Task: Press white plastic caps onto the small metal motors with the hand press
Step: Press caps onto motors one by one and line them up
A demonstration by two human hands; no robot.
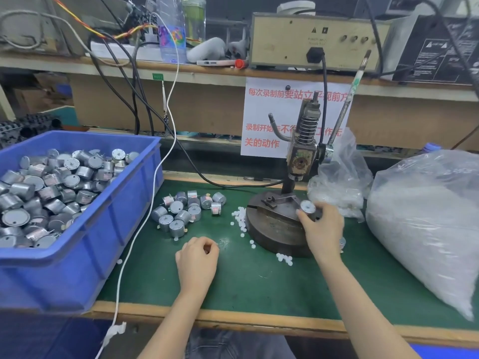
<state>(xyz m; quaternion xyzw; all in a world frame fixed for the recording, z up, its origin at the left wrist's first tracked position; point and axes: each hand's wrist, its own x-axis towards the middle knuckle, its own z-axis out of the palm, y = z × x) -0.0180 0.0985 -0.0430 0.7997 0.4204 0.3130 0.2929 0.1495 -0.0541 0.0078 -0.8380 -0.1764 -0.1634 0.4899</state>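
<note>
The hand press (302,156) stands on a round dark metal base (272,224) at the centre right of the green mat. My right hand (322,229) grips a small metal motor (307,207) at the base's right edge. My left hand (198,257) rests on the mat with its fingers curled; what they hold, if anything, is hidden. Several loose motors (185,211) lie in a pile left of the press. Small white plastic caps (239,218) are scattered around the base. The press lever (350,99) points up to the right.
A blue bin (124,216) full of motors fills the left. Two clear plastic bags (427,216) of white caps sit at the right. A white cable (155,177) and black cables cross the bench. A shelf with equipment runs behind.
</note>
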